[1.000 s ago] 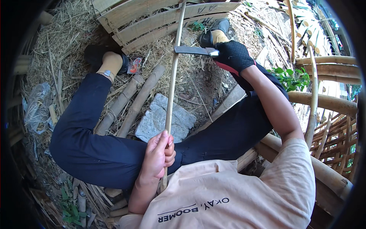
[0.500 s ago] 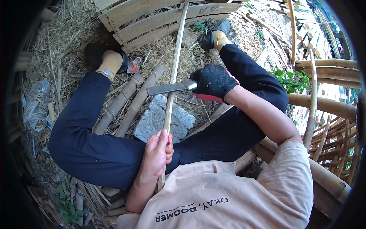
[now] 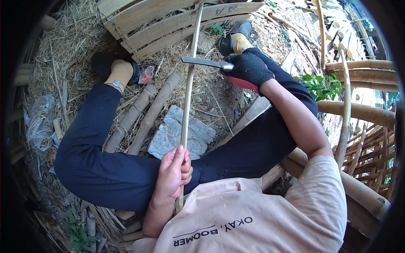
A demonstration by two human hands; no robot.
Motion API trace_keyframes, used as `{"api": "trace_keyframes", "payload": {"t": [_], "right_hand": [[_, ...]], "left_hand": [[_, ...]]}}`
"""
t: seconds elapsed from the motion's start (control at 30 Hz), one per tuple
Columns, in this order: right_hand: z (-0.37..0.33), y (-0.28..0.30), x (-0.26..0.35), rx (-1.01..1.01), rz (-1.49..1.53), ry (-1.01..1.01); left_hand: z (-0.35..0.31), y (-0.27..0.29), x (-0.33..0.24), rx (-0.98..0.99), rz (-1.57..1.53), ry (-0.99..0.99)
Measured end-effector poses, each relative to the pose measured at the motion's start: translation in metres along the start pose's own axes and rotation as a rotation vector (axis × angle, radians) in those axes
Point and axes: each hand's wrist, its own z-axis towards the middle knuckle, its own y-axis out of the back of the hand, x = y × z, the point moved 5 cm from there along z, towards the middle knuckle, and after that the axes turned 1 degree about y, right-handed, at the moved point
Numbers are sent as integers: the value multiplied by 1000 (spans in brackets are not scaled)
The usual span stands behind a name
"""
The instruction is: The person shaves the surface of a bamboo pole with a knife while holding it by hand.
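A long, narrow bamboo strip (image 3: 188, 97) runs from my waist away between my legs and over the slatted wooden crate. My bare left hand (image 3: 174, 168) is wrapped round its near end, thumb lying along the top. My right hand (image 3: 249, 72), in a black and red work glove, grips a knife (image 3: 206, 63) by its handle. The flat metal blade lies crosswise over the strip, well beyond my left hand, and appears to touch it. The handle is mostly hidden in the glove. Below the strip, between my legs, lies a rough grey stone block (image 3: 168, 130).
A slatted wooden crate (image 3: 168, 31) stands at the far side. Bamboo poles (image 3: 154, 111) lie left of the stone on straw-covered ground. Thick bamboo rails (image 3: 358, 114) and a woven basket (image 3: 373, 162) are at the right. A clear plastic bag (image 3: 41, 120) lies far left.
My right hand has slid the knife farther away along the strip, toward the crate. My left hand keeps its hold in nearly the same place.
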Motion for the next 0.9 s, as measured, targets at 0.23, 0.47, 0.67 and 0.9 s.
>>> {"api": "trace_keyframes", "payload": {"t": [0.23,0.47,0.67,0.9], "right_hand": [[-23,-18,57,157,73,311],[-19,-15,55,151,5,250],[-14,-11,51,104,-19,250],[15,1,-17,-106,-115,45]], "left_hand": [[1,1,5,175,-260,138],[4,1,12,276,-346,182],[6,3,12,245,-335,169],[3,2,12,269,-335,164]]}}
